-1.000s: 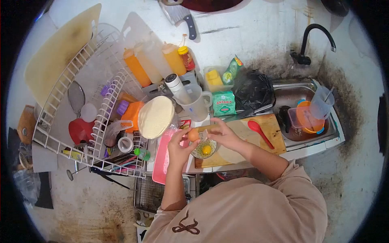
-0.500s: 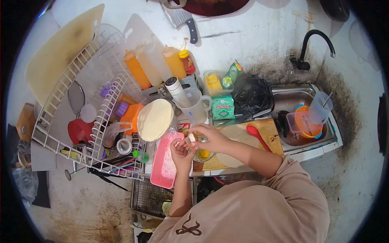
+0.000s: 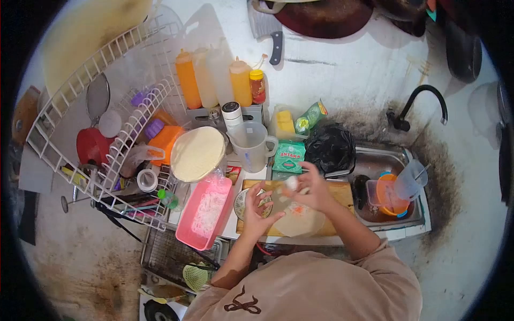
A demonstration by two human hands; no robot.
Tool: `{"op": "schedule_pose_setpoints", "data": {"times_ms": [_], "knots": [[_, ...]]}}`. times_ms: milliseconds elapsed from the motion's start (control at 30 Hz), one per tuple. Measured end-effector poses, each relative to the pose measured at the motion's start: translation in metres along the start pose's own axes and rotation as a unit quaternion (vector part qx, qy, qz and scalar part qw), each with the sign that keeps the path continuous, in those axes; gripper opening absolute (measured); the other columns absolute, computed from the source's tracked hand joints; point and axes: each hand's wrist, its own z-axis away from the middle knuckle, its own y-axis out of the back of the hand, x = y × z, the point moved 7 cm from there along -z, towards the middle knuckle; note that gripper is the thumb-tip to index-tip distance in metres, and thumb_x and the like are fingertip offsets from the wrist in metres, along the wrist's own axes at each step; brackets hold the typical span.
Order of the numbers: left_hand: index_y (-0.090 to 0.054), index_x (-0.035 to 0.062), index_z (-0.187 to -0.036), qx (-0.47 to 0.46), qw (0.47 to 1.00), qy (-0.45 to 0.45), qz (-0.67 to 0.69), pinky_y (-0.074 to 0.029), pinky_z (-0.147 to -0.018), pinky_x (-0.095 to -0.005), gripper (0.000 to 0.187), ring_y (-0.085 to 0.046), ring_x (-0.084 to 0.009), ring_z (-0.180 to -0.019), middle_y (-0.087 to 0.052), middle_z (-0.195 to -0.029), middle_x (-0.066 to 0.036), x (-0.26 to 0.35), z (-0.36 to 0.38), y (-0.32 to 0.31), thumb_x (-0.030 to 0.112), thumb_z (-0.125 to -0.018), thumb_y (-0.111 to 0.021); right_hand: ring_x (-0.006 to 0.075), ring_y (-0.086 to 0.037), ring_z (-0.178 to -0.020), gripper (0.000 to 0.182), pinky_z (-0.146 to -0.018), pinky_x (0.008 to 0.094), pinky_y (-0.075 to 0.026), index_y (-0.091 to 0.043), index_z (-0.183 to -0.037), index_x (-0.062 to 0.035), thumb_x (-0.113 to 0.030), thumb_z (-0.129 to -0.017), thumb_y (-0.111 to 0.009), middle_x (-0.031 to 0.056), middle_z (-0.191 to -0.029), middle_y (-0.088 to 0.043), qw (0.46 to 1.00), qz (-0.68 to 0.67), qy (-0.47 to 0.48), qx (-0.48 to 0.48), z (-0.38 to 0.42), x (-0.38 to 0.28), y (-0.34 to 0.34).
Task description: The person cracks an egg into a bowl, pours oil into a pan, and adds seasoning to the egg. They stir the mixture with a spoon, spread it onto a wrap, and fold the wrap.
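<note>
My right hand [image 3: 316, 190], smeared by motion, has its fingers around a small white piece of eggshell [image 3: 292, 183]. My left hand [image 3: 257, 214] is held over the patterned bowl [image 3: 241, 206] with thumb and fingers spread and curved; I see nothing in it. The hand hides much of the bowl and what it contains. Below my right hand, a thin round wrapper sheet [image 3: 294, 223] lies on the wooden cutting board [image 3: 340, 200], with orange bits [image 3: 297, 209] on it. To the left stands a pink tray [image 3: 184, 227] holding white powder and shreds.
A lidded round tub [image 3: 198, 154] and a measuring jug [image 3: 250, 152] stand behind the tray. A green packet [image 3: 289, 157] and a black plastic bag [image 3: 329, 150] line the back. The sink [image 3: 375, 155] is on the right, the dish rack [image 3: 123, 160] on the left.
My hands have come apart from the egg they both held; my right hand moved right with a shell piece. The view shifted, and orange bits now show on the wrapper sheet.
</note>
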Motion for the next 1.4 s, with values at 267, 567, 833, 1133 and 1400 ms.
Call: {"op": "schedule_pose_setpoints", "data": {"times_ms": [267, 567, 833, 1133, 1400], "knots": [[-0.042, 0.0076, -0.125, -0.043, 0.993, 0.045, -0.098, -0.041, -0.089, -0.0309, 0.069, -0.052, -0.0176, -0.107, -0.049, -0.124, -0.009, -0.005, -0.004, -0.018, 0.007, -0.066, -0.079, 0.0234, -0.063, -0.071, 0.081, -0.068, 0.0316, -0.049, -0.036, -0.128, 0.0018, -0.026, -0.065, -0.079, 0.0151, -0.085, -0.063, 0.952, 0.213, -0.055, 0.210, -0.080, 0.133, 0.173], [-0.052, 0.0054, -0.112, -0.050, 0.982, 0.023, -0.181, -0.043, -0.089, -0.0312, 0.051, -0.051, -0.0197, -0.111, -0.050, -0.125, -0.011, 0.003, -0.001, -0.023, 0.008, -0.067, -0.077, 0.0345, -0.060, -0.089, 0.054, -0.076, 0.0410, -0.048, -0.052, -0.115, -0.0019, -0.034, -0.075, -0.070, 0.0206, -0.104, -0.059, 0.870, 0.410, -0.067, 0.265, -0.047, 0.139, 0.232], [-0.056, 0.0067, -0.109, -0.079, 0.969, 0.001, -0.235, -0.044, -0.088, -0.0314, 0.044, -0.052, -0.0208, -0.111, -0.051, -0.123, -0.012, 0.011, -0.019, -0.065, 0.007, -0.070, -0.075, 0.0404, -0.058, -0.092, 0.046, -0.078, 0.0430, -0.046, -0.059, -0.098, 0.0039, -0.031, -0.071, -0.071, 0.0238, -0.095, -0.062, 0.867, 0.398, -0.228, 0.195, -0.042, 0.184, 0.248], [-0.058, 0.0070, -0.106, -0.127, 0.948, -0.028, -0.290, -0.047, -0.085, -0.0290, 0.037, -0.051, -0.0190, -0.110, -0.048, -0.125, -0.011, 0.011, -0.039, -0.115, 0.003, -0.072, -0.071, 0.0406, -0.059, -0.087, 0.024, -0.074, 0.0425, -0.048, -0.060, -0.086, 0.0057, -0.015, -0.074, -0.062, 0.0261, -0.087, -0.061, 0.887, 0.410, -0.203, 0.068, -0.039, 0.209, 0.245], [-0.044, 0.0114, -0.125, -0.180, 0.978, 0.041, -0.093, -0.049, -0.080, -0.0294, 0.054, -0.048, -0.0169, -0.108, -0.042, -0.128, -0.004, -0.067, -0.081, -0.177, 0.002, -0.077, -0.066, 0.0241, -0.060, -0.077, 0.026, -0.068, 0.0375, -0.047, -0.058, -0.090, 0.0049, -0.020, -0.083, -0.055, 0.0110, -0.078, -0.063, 0.949, 0.117, -0.293, -0.019, -0.014, 0.177, 0.220]]}}
